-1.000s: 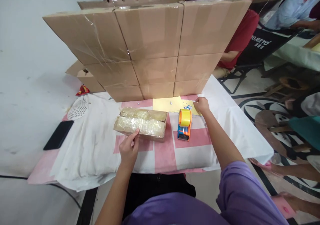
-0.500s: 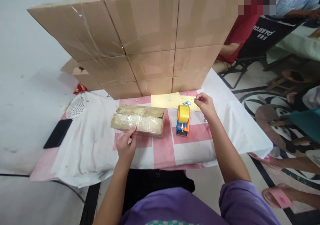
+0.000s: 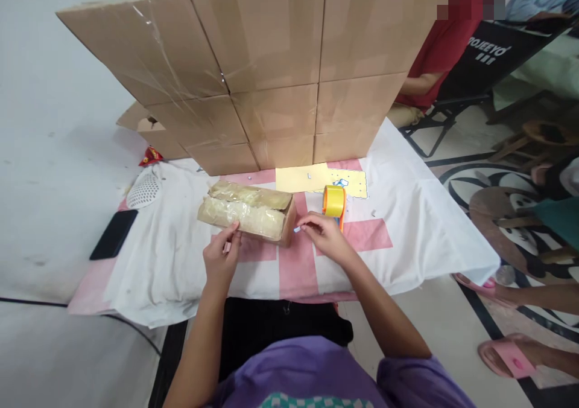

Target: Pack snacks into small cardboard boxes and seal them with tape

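Observation:
A small cardboard box (image 3: 246, 212), wrapped in shiny clear tape and rough on top, lies slightly turned on the cloth. My left hand (image 3: 220, 251) pinches its near edge between thumb and fingers. Close to the box's right end, my right hand (image 3: 326, 234) is closed in a pinch on a small pale piece (image 3: 297, 229), too small to identify. Behind that hand stands a tape dispenser (image 3: 333, 203) with a yellow roll, its lower part hidden by my fingers. Yellow paper sheets (image 3: 301, 178) with small scraps on them lie at the foot of the stacked boxes.
Taped cardboard boxes (image 3: 275, 64) form a wall along the table's far side. A black phone (image 3: 114, 234), a white perforated object (image 3: 145, 191) and a red packet (image 3: 151, 155) lie at the left. A person in a red shirt (image 3: 434, 64) sits beyond the boxes on the right.
My right hand has moved left and nearer, from beside the yellow sheets to the box's right end, carrying the small piece. The box has turned slightly under my left hand.

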`<state>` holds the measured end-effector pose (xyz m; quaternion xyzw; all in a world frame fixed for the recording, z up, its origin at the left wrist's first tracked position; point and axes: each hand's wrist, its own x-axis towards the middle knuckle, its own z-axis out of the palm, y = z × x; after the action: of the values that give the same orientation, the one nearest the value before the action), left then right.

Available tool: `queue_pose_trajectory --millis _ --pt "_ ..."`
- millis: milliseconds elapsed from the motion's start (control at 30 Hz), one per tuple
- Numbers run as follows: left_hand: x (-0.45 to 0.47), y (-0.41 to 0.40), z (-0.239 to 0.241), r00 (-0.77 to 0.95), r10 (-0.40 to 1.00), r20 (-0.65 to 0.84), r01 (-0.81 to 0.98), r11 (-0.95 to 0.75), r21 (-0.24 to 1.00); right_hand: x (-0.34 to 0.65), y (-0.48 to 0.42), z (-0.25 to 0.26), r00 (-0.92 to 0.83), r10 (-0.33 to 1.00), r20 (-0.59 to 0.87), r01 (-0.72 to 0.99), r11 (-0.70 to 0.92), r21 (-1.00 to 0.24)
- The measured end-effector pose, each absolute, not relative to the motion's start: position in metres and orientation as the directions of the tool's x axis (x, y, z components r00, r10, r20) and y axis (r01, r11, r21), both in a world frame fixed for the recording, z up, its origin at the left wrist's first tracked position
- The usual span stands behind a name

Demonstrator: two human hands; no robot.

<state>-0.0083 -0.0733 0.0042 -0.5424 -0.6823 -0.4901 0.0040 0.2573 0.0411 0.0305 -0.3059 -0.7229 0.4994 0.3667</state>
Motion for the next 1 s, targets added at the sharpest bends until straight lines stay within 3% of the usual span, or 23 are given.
queue_pose_trajectory --millis 367,667,1000 --pt "-0.006 -0.070 -0.009 -0.483 0.736 0.474 0.636 -0.077 0.768 0.216 0.026 -0.006 -0.309 0.923 0.231 0.030 0.252 -0.967" --pt "-0.003 -0.065 -0.016 -0.519 0.732 0.442 0.523 -0.137 0.841 0.198 0.011 -0.015 -0.021 0.998 0.056 -0.078 0.054 -0.996" --pt "0.008 -0.061 -0.021 -0.495 0.741 0.454 0.449 -0.229 0.864 0.194 -0.030 -0.026 -0.197 0.971 0.134 -0.022 0.132 -0.991"
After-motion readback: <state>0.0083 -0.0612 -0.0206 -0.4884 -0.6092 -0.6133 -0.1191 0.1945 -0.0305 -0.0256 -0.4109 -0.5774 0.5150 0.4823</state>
